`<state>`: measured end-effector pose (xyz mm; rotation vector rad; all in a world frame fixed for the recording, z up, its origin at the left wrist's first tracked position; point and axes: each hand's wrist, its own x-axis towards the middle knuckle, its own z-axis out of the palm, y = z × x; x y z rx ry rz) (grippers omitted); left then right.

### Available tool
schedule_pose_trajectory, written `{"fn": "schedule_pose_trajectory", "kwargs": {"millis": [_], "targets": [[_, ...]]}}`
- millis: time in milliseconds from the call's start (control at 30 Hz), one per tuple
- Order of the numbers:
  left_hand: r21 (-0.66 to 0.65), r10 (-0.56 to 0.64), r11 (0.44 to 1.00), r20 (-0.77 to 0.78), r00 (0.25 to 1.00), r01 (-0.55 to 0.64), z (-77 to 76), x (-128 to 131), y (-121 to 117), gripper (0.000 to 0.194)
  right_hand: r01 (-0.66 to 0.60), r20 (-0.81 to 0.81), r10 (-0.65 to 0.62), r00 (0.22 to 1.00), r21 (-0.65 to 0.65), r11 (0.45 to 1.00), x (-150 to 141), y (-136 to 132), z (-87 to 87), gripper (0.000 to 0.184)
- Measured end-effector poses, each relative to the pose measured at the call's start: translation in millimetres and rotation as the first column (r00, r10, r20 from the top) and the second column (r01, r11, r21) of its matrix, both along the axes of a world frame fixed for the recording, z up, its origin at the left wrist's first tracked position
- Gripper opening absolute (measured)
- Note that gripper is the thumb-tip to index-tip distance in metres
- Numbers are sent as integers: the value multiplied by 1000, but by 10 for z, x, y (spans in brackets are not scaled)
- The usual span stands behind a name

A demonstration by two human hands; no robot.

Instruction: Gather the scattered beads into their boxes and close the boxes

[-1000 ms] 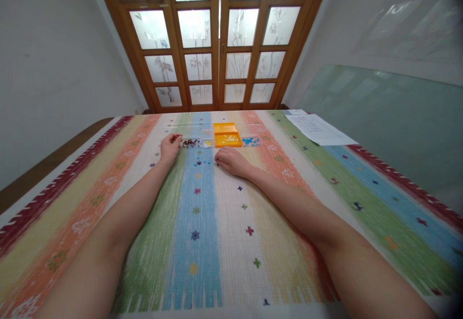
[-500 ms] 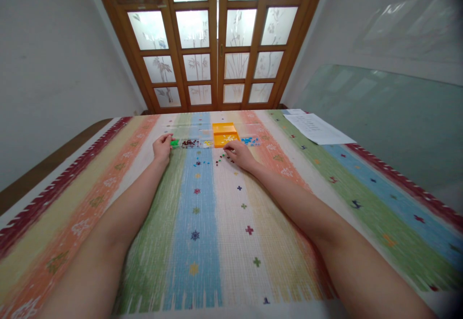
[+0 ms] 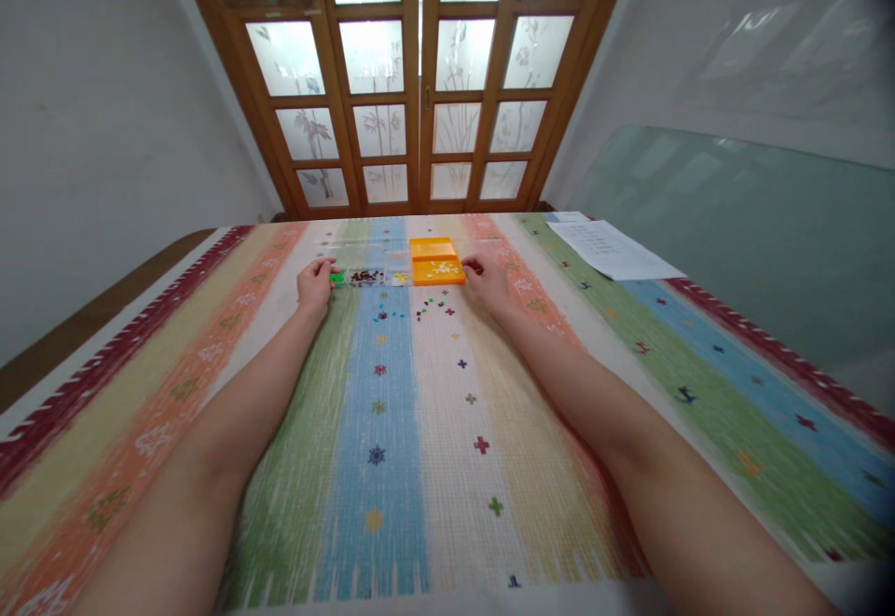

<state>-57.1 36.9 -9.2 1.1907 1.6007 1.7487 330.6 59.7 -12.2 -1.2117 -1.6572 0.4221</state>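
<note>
My left hand (image 3: pixel 316 282) is closed at the left end of a clear divided box, its fingertips on the edge beside small green beads (image 3: pixel 337 278). Along the box to the right lie dark brown beads (image 3: pixel 367 277) and yellow beads (image 3: pixel 401 278). An open orange case (image 3: pixel 433 250) with white beads (image 3: pixel 443 267) in its near half stands further right. My right hand (image 3: pixel 488 282), fingers pinched together, is at the right side of the orange case and hides the blue beads there. Whatever its fingertips may hold is too small to make out.
Loose green and dark beads (image 3: pixel 429 305) lie on the striped tablecloth (image 3: pixel 378 411) nearer me, with a few blue ones (image 3: pixel 394 315) to their left. White paper sheets (image 3: pixel 608 250) rest at the far right. Wooden glazed doors (image 3: pixel 423 85) stand beyond the table.
My right hand has moved right, from the near edge of the orange case to its right side, now covering the blue beads. My left hand stays in place.
</note>
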Motion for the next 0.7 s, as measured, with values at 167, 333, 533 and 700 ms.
{"fn": "schedule_pose_trajectory", "kwargs": {"millis": [167,333,533,700], "targets": [[-28,-46,999,-109,993,43,-18,32,12,33,133,-23,-134,991,-32,991,241,183,-81,25],[-44,-104,994,-246,964,96,-51,67,9,34,178,0,-178,984,-39,983,303,263,-145,33],[-88,-191,982,-449,873,170,-6,183,-83,33,153,45,-152,987,-3,988,263,254,-166,30],[-106,-269,959,-632,727,263,17,354,-190,31,50,175,-59,983,54,997,143,121,-116,26]]}}
